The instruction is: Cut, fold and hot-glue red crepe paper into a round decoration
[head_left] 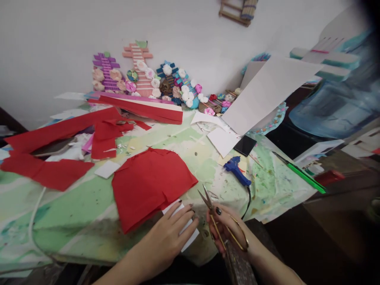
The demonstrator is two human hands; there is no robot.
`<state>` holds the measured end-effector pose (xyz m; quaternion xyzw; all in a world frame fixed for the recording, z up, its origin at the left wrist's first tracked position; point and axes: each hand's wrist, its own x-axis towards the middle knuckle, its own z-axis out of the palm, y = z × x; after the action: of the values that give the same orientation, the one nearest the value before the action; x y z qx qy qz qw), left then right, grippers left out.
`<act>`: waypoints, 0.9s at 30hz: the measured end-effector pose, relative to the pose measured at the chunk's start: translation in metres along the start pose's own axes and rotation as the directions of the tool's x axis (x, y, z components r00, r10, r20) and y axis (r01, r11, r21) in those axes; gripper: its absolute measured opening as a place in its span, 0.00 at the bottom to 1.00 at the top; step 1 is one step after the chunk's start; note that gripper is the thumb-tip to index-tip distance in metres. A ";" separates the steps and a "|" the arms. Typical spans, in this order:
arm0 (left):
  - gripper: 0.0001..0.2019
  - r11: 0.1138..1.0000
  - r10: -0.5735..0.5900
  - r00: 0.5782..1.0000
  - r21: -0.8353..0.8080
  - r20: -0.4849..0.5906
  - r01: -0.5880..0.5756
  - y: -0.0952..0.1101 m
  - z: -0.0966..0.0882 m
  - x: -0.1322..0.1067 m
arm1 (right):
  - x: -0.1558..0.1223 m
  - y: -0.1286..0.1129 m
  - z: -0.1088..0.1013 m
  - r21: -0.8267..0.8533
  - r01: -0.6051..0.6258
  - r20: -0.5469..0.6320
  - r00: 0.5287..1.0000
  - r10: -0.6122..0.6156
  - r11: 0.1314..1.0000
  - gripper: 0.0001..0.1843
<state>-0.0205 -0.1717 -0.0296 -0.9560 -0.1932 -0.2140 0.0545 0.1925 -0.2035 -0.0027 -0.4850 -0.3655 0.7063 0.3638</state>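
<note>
My right hand (221, 227) is closed around a pair of gold-handled scissors (209, 204), whose blades stand slightly apart and point up and away. Beside it, my left hand (170, 231) lies palm down with outstretched fingers on a piece of white paper (190, 236) at the table's front edge. Its thumb is hidden. Just beyond the left hand spreads a large red sheet of paper or cloth (151, 182) with a rounded, creased far edge. The scissor tips are near its right corner, apart from it.
A blue glue gun (237, 170), a dark phone-like slab (245, 146) and a green cutter (307, 177) lie to the right. Red scraps (65, 128) and a small white square (107, 169) are at left. Decorated stick crafts (138, 71) lean on the wall; a water jug (332, 107) stands right.
</note>
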 end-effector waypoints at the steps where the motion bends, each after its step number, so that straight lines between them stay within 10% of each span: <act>1: 0.19 1.000 -0.007 1.000 0.007 -0.018 0.007 0.000 0.003 -0.003 | 0.006 0.000 0.004 0.002 -0.009 -0.002 1.000 0.009 1.000 0.29; 8: 0.25 0.993 -0.110 0.991 -0.041 -0.077 0.107 0.002 0.018 -0.016 | 0.035 -0.004 0.016 0.070 -0.012 0.035 0.999 0.010 0.997 0.28; 18: 0.31 0.952 -0.105 0.991 -0.280 0.085 0.125 0.004 -0.007 -0.005 | 0.044 -0.027 0.023 0.039 0.085 -0.036 0.996 -0.083 0.996 0.27; 24: 0.24 0.933 -0.155 0.983 -0.343 -0.103 0.112 0.007 -0.015 0.000 | 0.045 -0.026 0.022 0.035 0.070 -0.040 0.997 -0.068 0.997 0.28; 27: 0.14 0.940 -0.262 0.911 -0.298 -0.318 0.167 0.007 -0.015 0.010 | 0.045 -0.025 0.022 0.028 0.074 -0.035 0.997 -0.073 0.997 0.27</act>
<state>-0.0157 -0.1777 -0.0118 -0.8733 -0.2546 -0.4105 -0.0636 0.1638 -0.1564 0.0058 -0.4779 -0.3663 0.6893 0.4028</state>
